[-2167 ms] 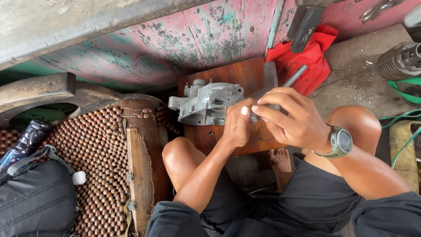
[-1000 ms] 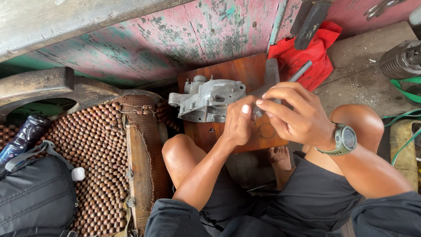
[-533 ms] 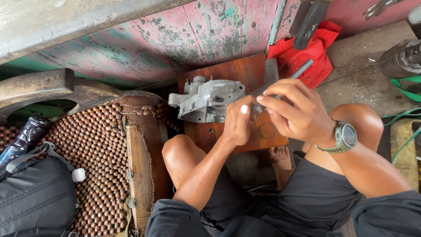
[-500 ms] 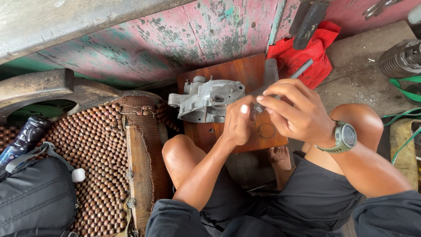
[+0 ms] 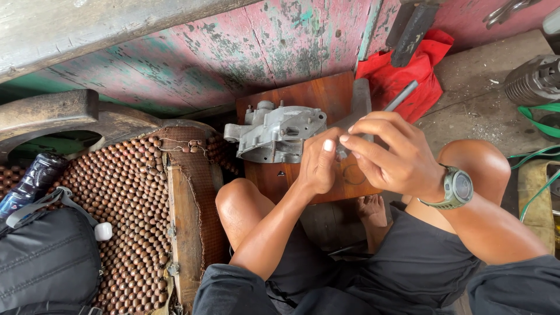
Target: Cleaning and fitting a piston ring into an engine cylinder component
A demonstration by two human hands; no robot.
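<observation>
A grey cast-metal engine casing (image 5: 274,133) lies on a brown wooden board (image 5: 315,99) in front of my knees. My left hand (image 5: 318,163) is curled against the casing's right end, thumb up, pinching something small that stays hidden. My right hand (image 5: 394,154), with a green wristwatch, meets it fingertip to fingertip and grips a thin grey metal rod (image 5: 401,96) that points up and right. What sits between the fingertips is too small to make out.
A red cloth (image 5: 429,93) and a dark metal bar (image 5: 408,29) lie behind the board against a peeling pink-green wall. A wooden-bead seat mat (image 5: 125,204), a black bag (image 5: 46,262) and a dark bottle (image 5: 32,178) are at left. A finned cylinder (image 5: 534,81) and green cable (image 5: 539,116) are at right.
Both hands stay pressed together at the casing's right end. The right hand's fingers shift slightly around the rod; the casing has not moved.
</observation>
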